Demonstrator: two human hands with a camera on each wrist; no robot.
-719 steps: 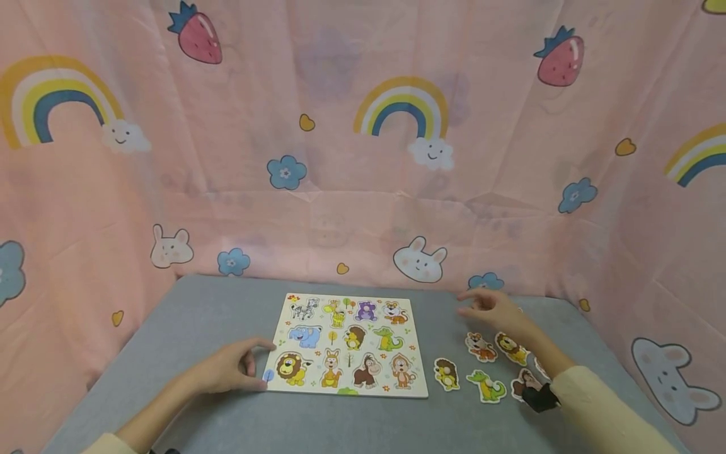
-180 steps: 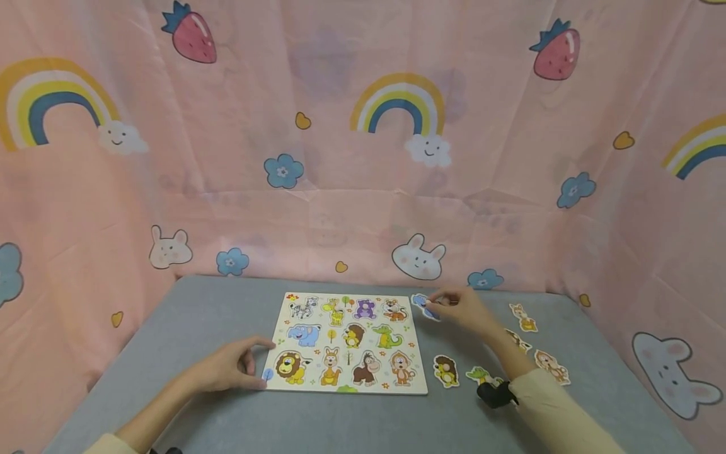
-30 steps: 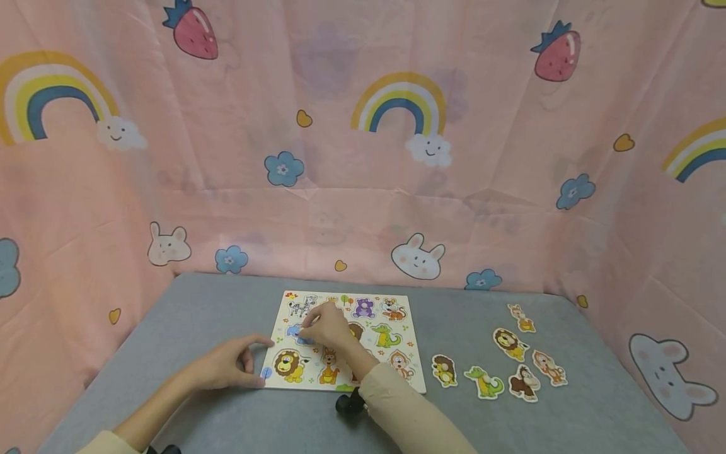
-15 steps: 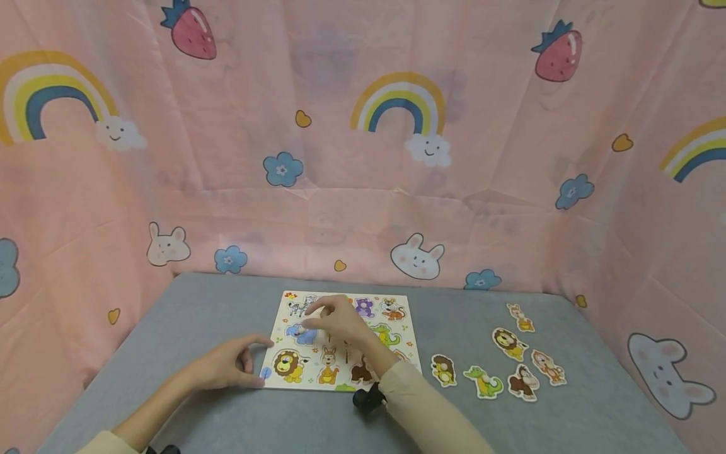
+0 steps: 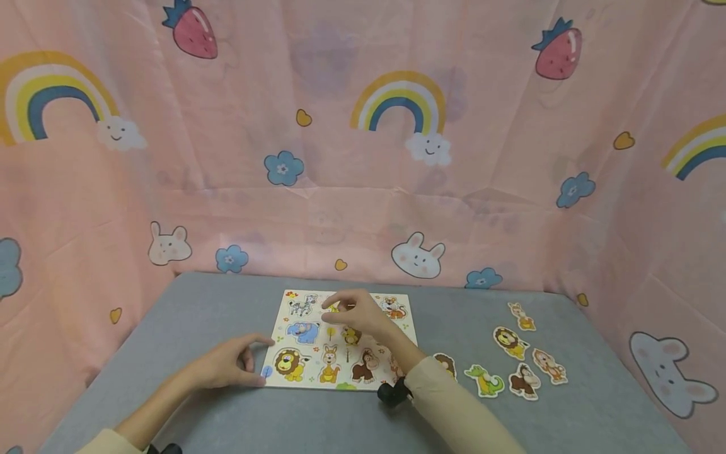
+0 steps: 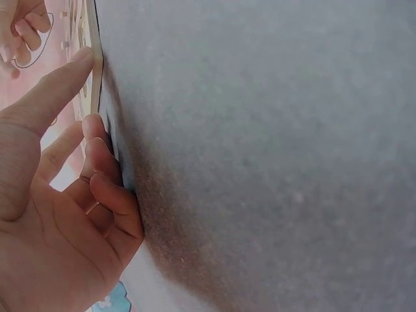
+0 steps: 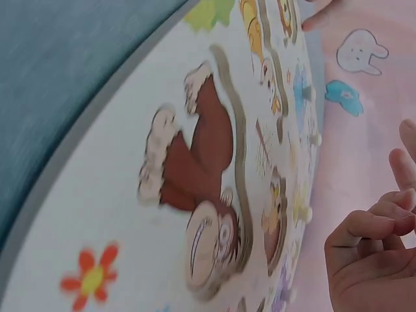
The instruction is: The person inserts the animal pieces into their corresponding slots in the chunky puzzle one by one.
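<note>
A white animal puzzle board lies on the grey table. My left hand touches its left edge with thumb and index finger; in the left wrist view the thumb lies against the board's rim. Over the board hovers my right hand, thumb and index finger apart, holding nothing. The blue elephant piece sits in its slot, its knob showing in the right wrist view. Knobs also stand on the zebra and giraffe. The gorilla slot is a recess without a piece. My right hand and arm hide part of the board.
Right of the board lie loose pieces: a hedgehog partly behind my sleeve, a crocodile, a gorilla, a monkey, a lion and a kangaroo. A pink patterned cloth surrounds the table.
The loose tiger piece has left the table's right side. My right hand carried the elephant piece to its slot, let go, and moved right. My left hand stayed at the board's edge.
</note>
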